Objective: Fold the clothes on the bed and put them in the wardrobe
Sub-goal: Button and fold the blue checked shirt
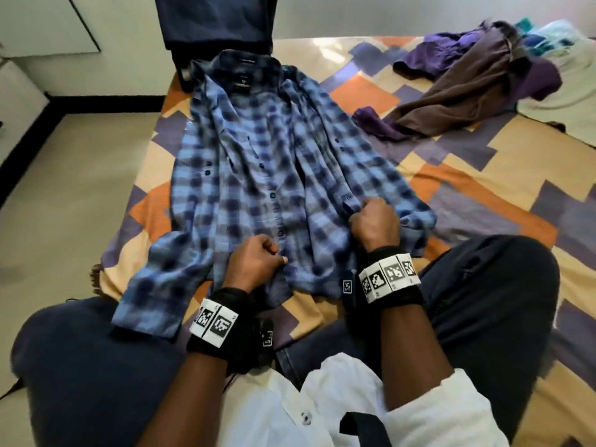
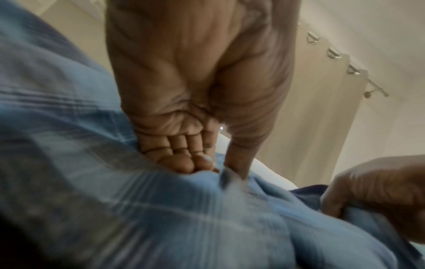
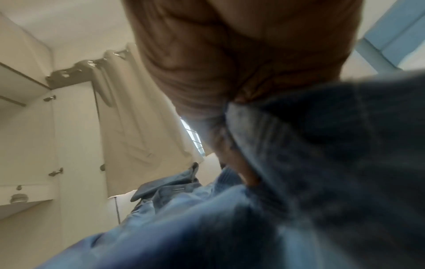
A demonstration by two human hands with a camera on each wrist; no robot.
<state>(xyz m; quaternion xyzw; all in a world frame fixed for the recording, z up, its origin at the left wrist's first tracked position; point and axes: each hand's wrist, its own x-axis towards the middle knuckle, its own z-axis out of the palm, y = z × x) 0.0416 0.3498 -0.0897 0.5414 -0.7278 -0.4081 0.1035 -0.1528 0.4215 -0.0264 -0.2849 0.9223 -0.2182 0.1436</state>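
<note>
Both hands, the left hand (image 1: 258, 264) and the right hand (image 1: 374, 222), are pinching the near hem of the blue checked shirt (image 1: 274, 162) lying unfolded on the bed (image 1: 483, 175), while a far-right clothes pile (image 1: 477, 82) is waiting, nothing seemingly stowed yet

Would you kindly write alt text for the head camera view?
Both hands grip the hem end of a blue plaid shirt spread on a patchwork bed cover, left hand and right hand side by side. A heap of purple and brown clothes lies at far right.
</note>
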